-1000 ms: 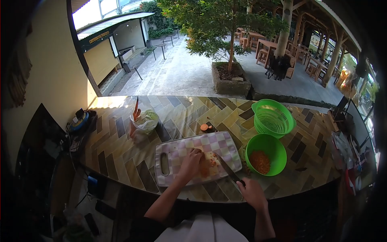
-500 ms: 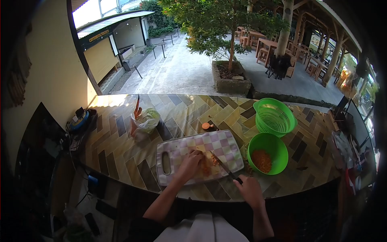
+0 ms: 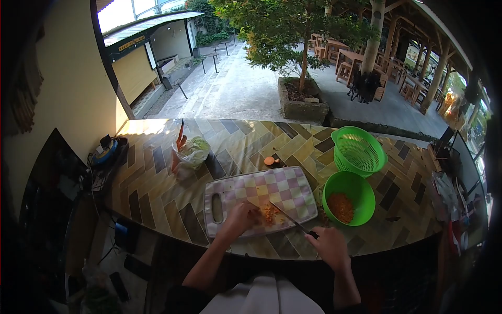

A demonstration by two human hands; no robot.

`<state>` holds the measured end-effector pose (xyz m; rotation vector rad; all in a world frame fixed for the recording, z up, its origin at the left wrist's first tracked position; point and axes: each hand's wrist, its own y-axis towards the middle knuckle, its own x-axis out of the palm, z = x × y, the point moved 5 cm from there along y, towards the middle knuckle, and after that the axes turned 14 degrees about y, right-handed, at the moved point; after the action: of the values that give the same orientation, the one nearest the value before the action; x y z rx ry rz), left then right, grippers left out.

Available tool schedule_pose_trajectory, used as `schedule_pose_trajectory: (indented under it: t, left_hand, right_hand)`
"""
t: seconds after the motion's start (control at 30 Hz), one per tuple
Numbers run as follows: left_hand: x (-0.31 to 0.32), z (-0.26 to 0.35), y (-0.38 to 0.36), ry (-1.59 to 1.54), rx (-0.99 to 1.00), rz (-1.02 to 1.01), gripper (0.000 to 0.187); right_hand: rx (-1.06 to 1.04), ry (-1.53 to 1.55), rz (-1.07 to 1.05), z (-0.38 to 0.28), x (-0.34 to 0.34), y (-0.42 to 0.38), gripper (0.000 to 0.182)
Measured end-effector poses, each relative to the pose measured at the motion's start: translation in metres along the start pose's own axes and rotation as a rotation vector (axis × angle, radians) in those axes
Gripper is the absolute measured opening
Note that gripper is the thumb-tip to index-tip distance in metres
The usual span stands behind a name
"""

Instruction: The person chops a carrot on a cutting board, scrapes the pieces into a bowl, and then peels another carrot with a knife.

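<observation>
My right hand (image 3: 329, 246) grips a knife (image 3: 291, 220) by its black handle, the blade reaching up and left over the checkered cutting board (image 3: 282, 183). Beside the blade tip lies a small heap of finely chopped orange pieces (image 3: 270, 213), which look like carrot. My left hand (image 3: 240, 220) rests on the board just left of this heap, fingers curled in; whatever is under them is hidden. Right of the board stands a green bowl (image 3: 363, 199) holding more chopped orange bits (image 3: 341, 208).
A green colander (image 3: 360, 152) stands behind the bowl. Past the board's far edge lie carrot ends (image 3: 269, 160). Toward the left is a plastic bag (image 3: 192, 153) with carrots (image 3: 181, 137) beside it. A cable-filled tray (image 3: 107, 157) sits at the table's left edge.
My left hand has drawn back to the left and down, away from the blade, uncovering more of the chopped heap. The knife handle has shifted slightly right and down with my right hand.
</observation>
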<state>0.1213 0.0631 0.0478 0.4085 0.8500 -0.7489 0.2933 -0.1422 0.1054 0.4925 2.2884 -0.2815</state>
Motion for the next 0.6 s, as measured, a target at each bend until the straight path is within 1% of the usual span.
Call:
schedule_pose_trajectory:
  t: [0.03, 0.13, 0.23, 0.33, 0.37, 0.47, 0.57, 0.6]
  left_hand:
    - [0.001, -0.002, -0.002, -0.020, 0.001, 0.007, 0.024]
    - [0.007, -0.006, 0.001, -0.018, 0.008, 0.066, 0.022]
    - [0.014, -0.006, 0.006, -0.003, 0.029, 0.115, 0.020]
    - [0.026, -0.005, 0.014, -0.073, 0.040, 0.125, 0.021]
    - [0.031, -0.006, 0.015, -0.109, 0.037, 0.126, 0.022]
    - [0.039, -0.006, 0.016, -0.285, 0.070, 0.181, 0.025]
    - [0.024, 0.006, 0.005, -0.270, 0.100, 0.274, 0.026]
    - [0.020, 0.008, 0.001, -0.161, 0.135, 0.292, 0.024]
  right_hand:
    - [0.008, 0.044, -0.006, 0.002, -0.001, -0.001, 0.034]
    - [0.061, 0.078, 0.143, 0.015, 0.002, -0.007, 0.035]
    - [0.116, 0.081, 0.182, 0.027, 0.015, -0.013, 0.035]
    - [0.115, 0.105, 0.137, 0.028, 0.040, -0.013, 0.035]
    - [0.082, 0.127, 0.132, 0.030, 0.051, -0.012, 0.036]
    - [0.031, 0.300, 0.057, 0.039, 0.084, -0.003, 0.036]
    - [0.054, 0.369, 0.104, 0.030, 0.077, -0.002, 0.034]
    - [0.069, 0.383, 0.124, 0.027, 0.072, -0.003, 0.033]
